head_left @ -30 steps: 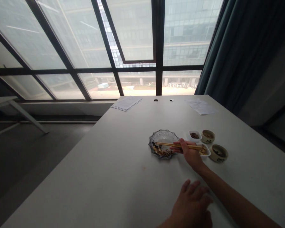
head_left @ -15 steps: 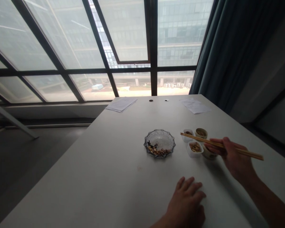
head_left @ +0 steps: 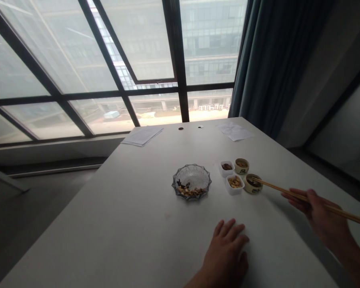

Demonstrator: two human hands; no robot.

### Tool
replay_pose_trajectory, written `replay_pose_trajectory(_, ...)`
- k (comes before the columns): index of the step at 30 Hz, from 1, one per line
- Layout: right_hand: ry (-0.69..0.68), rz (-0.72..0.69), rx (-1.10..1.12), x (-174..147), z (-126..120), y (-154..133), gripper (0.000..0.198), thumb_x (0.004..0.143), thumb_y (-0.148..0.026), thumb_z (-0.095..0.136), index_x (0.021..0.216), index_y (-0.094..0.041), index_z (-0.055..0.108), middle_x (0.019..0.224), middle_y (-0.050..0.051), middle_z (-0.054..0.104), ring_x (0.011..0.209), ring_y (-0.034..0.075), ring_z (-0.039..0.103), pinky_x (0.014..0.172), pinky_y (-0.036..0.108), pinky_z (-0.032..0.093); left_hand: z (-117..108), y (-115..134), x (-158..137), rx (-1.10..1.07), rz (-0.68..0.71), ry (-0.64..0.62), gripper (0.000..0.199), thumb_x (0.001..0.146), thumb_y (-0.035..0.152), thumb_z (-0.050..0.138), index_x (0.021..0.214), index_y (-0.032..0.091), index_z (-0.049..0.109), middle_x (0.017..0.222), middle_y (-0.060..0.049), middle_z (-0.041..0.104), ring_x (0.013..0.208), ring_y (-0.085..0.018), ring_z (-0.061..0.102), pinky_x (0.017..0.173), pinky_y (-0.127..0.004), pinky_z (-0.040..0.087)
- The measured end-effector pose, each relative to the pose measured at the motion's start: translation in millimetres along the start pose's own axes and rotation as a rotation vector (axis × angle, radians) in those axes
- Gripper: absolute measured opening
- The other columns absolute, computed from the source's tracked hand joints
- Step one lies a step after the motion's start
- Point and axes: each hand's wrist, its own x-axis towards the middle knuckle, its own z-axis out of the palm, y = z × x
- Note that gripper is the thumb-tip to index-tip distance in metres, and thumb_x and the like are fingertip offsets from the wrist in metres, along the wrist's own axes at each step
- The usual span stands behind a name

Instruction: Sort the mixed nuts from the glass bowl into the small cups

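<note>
My right hand (head_left: 321, 214) grips a pair of wooden chopsticks (head_left: 276, 189), whose tips reach over the near round ceramic cup (head_left: 253, 186). Whether the tips pinch anything is too small to tell. Beside that cup sits a square white plastic tub (head_left: 235, 191) of tan pieces. Behind them are another white tub (head_left: 227, 173) with dark reddish pieces and a second ceramic cup (head_left: 241, 169). To their left stands a scalloped glass bowl (head_left: 192, 168), with dark and brown dried bits along its near side. My left hand (head_left: 225, 252) lies on the table, fingers spread, holding nothing.
The white table (head_left: 132, 224) runs toward large windows. Paper stacks lie at its far left (head_left: 142, 136) and loose sheets (head_left: 234, 131) at its far right. Two round cable holes sit near the far edge. A dark blue curtain (head_left: 264, 68) hangs at the right.
My right hand has drawn back to the right, and the chopstick tips moved from above the far white tub to the near ceramic cup. The view has swung slightly right.
</note>
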Motion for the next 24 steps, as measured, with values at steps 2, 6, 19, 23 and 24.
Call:
replay_pose_trajectory(2, -0.009, 0.0, -0.011, 0.3, -2.4, 4.0, 0.044, 0.081, -0.055, 0.079, 0.091, -0.012, 0.08, 0.094, 0.016, 0.079, 0.084, 0.027, 0.08, 0.078, 0.024, 0.065, 0.5, -0.3, 0.2, 0.011, 0.002, -0.006, 0.034, 0.097, 0.032, 0.059, 0.131, 0.033, 0.056, 0.156, 0.005, 0.048, 0.149, -0.024, 0.033, 0.126, -0.052, 0.017)
replay_pose_trajectory(6, 0.004, -0.005, -0.035, -0.5, -4.6, 4.3, 0.046, 0.081, -0.056, 0.078, 0.091, -0.011, 0.079, 0.094, 0.016, 0.079, 0.084, 0.027, 0.08, 0.079, 0.025, 0.065, 1.4, -0.6, 0.1, 0.012, 0.005, -0.006, 0.034, 0.096, 0.032, 0.059, 0.131, 0.033, 0.056, 0.155, 0.005, 0.048, 0.149, -0.024, 0.033, 0.126, -0.052, 0.017)
replay_pose_trajectory(19, 0.013, -0.041, -0.119, -10.6, -15.1, -6.3, 0.044, 0.076, -0.062, 0.08, 0.088, -0.019, 0.082, 0.092, 0.02, 0.079, 0.087, 0.035, 0.079, 0.09, 0.042, 0.063, -5.5, 3.5, -1.5, -0.042, -0.003, 0.012, 0.032, 0.099, 0.035, 0.06, 0.13, 0.032, 0.057, 0.155, 0.003, 0.049, 0.149, -0.024, 0.033, 0.127, -0.051, 0.015)
replay_pose_trajectory(23, 0.036, -0.023, -0.14, -13.0, -24.0, -10.0, 0.042, 0.078, -0.062, 0.077, 0.085, -0.022, 0.083, 0.092, 0.024, 0.077, 0.089, 0.036, 0.078, 0.091, 0.041, 0.061, -5.1, 4.7, -1.1, -0.055, -0.001, 0.014, 0.031, 0.099, 0.034, 0.059, 0.13, 0.031, 0.058, 0.154, 0.002, 0.05, 0.149, -0.025, 0.034, 0.126, -0.052, 0.016)
replay_pose_trajectory(24, 0.038, -0.016, -0.145, -14.1, -25.3, -11.5, 0.042, 0.077, -0.063, 0.077, 0.085, -0.022, 0.083, 0.092, 0.025, 0.077, 0.089, 0.036, 0.078, 0.092, 0.042, 0.061, -5.0, 5.1, -0.9, -0.054, -0.003, 0.016, 0.031, 0.099, 0.033, 0.059, 0.13, 0.031, 0.059, 0.154, 0.002, 0.05, 0.149, -0.025, 0.034, 0.126, -0.052, 0.016)
